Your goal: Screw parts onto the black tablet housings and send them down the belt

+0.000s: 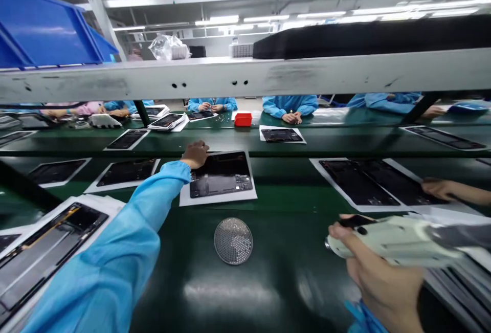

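Note:
My left hand (196, 155) reaches forward, its fingers curled at the upper left edge of an opened tablet (220, 184). The tablet lies on a white sheet (251, 197), its inner parts facing up; the fingertips are partly hidden. My right hand (379, 266) is wrapped round a pale green electric screwdriver (399, 241) with a black lever, held above the bench at the right. Its far end is blurred, and I cannot make out a bit. Between my hands, a round metal dish with a dimpled grid (233, 241) lies on the green bench (238, 297).
More opened tablets (126, 172) on white sheets line both sides, with a stack (49, 251) at left. Another person's hand (441, 190) touches a tablet pair (358, 182) at right. A shelf beam (245, 80) crosses above; a red bin (243, 119) and several co-workers are beyond.

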### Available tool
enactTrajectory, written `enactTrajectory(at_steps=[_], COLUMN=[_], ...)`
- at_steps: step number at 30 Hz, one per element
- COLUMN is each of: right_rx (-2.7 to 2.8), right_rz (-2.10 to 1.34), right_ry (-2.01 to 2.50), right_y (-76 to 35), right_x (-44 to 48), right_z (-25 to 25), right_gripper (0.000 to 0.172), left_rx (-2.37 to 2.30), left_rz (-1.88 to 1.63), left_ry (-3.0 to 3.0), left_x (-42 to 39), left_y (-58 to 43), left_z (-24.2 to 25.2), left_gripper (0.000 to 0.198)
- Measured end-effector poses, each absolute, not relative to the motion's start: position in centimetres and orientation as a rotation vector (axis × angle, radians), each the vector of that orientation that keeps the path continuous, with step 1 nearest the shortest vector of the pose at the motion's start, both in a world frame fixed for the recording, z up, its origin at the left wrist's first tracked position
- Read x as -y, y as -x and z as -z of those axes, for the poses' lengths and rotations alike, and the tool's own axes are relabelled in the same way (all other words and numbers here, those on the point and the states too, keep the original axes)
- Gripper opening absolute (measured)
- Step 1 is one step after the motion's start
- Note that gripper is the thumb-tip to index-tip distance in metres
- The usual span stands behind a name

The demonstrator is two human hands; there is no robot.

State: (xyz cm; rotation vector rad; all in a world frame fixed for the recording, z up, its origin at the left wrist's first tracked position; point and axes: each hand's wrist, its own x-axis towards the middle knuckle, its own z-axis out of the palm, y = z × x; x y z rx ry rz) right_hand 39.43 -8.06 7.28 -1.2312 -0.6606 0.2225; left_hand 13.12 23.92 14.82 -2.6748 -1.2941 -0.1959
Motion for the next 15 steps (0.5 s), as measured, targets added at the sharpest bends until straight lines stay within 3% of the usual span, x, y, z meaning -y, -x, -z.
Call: enactTrajectory(at_steps=[4, 7, 11, 15], right_rx=[0.736, 0.835, 1.203, 1.356], right_rz=[-0.183, -0.182, -0.448, -0.428], right_ry=[1.374, 1.459, 1.380, 1.287], right_y=[-39.4, -38.7, -36.9, -35.8], right_x=[6.5, 5.8, 5.2, 4.6], right_z=[-6.1, -5.7, -6.1, -6.6], right_gripper=[0.038, 0.033, 0.031, 0.027], left_rx=[1.266, 1.101, 0.912, 0.829], left_rz=[0.044, -0.101, -0.162, -0.111], left_ry=[2.768, 2.948, 3.094, 3.194], left_x=[-20.3, -14.8, -10.2, -10.7], left_y=[-13.2, -13.1, -14.3, -19.2], left_z=[-10.0, -6.7, -4.6, -3.7], left_gripper=[0.023, 0.019, 0.014, 0.010])
